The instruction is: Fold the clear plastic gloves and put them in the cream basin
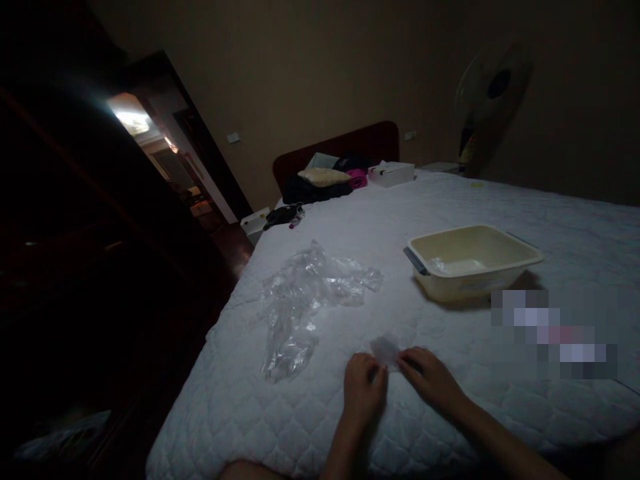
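Note:
My left hand (363,390) and my right hand (431,378) rest near the front edge of a white quilted mattress (450,200). Both pinch a small clear plastic bag (385,349) that lies flat between them, fingers closed on its near edge. Left of the hands a heap of crumpled clear plastic bags (305,297) spreads over the quilt. A cream plastic basin (470,260) with a grey handle stands beyond my right hand, with something pale and clear lying in its bottom.
At the head of the bed lie dark clothes, a beige pillow (324,176), a pink item and a white box (391,173). A standing fan (493,100) is at the back right. Dark furniture and a lit doorway (150,140) are on the left. A blurred patch covers the right.

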The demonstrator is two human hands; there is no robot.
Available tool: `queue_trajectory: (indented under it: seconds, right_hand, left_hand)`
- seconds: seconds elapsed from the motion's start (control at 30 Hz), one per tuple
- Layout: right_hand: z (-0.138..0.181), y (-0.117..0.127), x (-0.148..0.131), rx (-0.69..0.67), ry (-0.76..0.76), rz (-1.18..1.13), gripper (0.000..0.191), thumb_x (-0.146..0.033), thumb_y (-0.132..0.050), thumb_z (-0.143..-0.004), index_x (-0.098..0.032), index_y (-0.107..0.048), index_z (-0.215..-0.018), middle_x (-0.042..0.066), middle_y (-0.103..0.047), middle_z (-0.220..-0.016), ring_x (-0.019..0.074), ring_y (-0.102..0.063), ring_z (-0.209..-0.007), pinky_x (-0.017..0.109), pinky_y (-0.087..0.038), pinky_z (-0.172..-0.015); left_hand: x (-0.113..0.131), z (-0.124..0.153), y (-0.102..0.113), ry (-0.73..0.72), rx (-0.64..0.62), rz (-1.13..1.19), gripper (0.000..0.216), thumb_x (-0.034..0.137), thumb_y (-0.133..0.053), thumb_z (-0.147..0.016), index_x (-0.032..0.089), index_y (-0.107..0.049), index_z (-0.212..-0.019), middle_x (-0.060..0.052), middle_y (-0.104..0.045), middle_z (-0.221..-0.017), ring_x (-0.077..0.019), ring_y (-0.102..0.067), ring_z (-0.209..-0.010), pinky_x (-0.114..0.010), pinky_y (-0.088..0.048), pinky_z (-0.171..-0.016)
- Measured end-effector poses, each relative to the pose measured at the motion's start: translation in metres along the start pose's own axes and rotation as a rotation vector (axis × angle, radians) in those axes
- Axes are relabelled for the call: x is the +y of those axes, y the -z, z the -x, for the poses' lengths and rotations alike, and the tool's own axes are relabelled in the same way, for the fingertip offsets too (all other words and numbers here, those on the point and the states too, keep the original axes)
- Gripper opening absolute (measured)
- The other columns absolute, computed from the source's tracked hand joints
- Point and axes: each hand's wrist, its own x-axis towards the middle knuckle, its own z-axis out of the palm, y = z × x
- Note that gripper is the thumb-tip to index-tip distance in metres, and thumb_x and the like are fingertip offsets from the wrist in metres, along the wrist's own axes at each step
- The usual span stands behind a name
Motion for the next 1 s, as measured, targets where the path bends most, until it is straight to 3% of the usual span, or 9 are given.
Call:
queue_trajectory:
  seconds: [0.2,0.43,0.63,0.77,1.0]
  right_hand:
    - [-0.003,-0.006,-0.004,0.012,-0.059,0.054,0.024,-0.037,-0.044,-0.086,-0.021,-0.062,-0.08,0.004,-0.065,-0.077,0.0196,-0.06,-0.074,0.033,-0.047,-0.07]
    - [-0.003,-0.005,-0.009,0.028,-0.08,0.051,0.019,-0.037,-0.043,-0.088,-0.023,-0.05,-0.077,0.001,-0.061,-0.069,0.0182,-0.058,-0.066,0.031,-0.045,-0.062]
    - [-0.003,-0.007,-0.009,0.057,-0.089,0.069,0.016,-0.036,-0.046,-0.086,-0.024,-0.044,-0.076,-0.001,-0.058,-0.064,0.0177,-0.057,-0.062,0.029,-0.043,-0.06]
    - [-0.005,-0.008,-0.01,0.056,-0.065,0.126,0.02,-0.035,-0.046,-0.087,-0.023,-0.044,-0.071,0.0,-0.058,-0.064,0.0169,-0.055,-0.061,0.028,-0.042,-0.059]
    - [-0.005,-0.008,-0.011,0.008,-0.053,0.179,0.016,-0.028,-0.044,-0.088,-0.02,-0.057,-0.084,0.003,-0.062,-0.073,0.0184,-0.058,-0.07,0.031,-0.043,-0.068]
  left_hand:
    - [0.006,-0.002,-0.01,0.103,0.062,-0.058,0.027,0.027,-0.043,-0.087,0.018,-0.054,-0.065,-0.003,-0.055,-0.067,-0.0168,-0.051,-0.069,-0.03,-0.041,-0.065]
    - [0.015,-0.004,-0.023,0.197,0.16,-0.16,0.027,0.027,-0.047,-0.084,0.019,-0.053,-0.059,-0.005,-0.055,-0.068,-0.0189,-0.051,-0.068,-0.032,-0.04,-0.064]
    - [0.009,-0.001,-0.026,0.179,0.202,-0.25,0.014,0.02,-0.05,-0.079,0.02,-0.051,-0.065,-0.003,-0.052,-0.065,-0.0188,-0.049,-0.063,-0.03,-0.037,-0.058]
    - [0.01,-0.001,-0.026,0.127,0.199,-0.274,0.011,0.014,-0.05,-0.078,0.019,-0.06,-0.077,-0.004,-0.054,-0.071,-0.0193,-0.051,-0.067,-0.03,-0.039,-0.062]
    - [0.017,-0.001,-0.022,0.064,0.123,-0.373,0.012,0.013,-0.056,-0.081,0.021,-0.065,-0.078,-0.003,-0.055,-0.072,-0.018,-0.05,-0.074,-0.029,-0.038,-0.07]
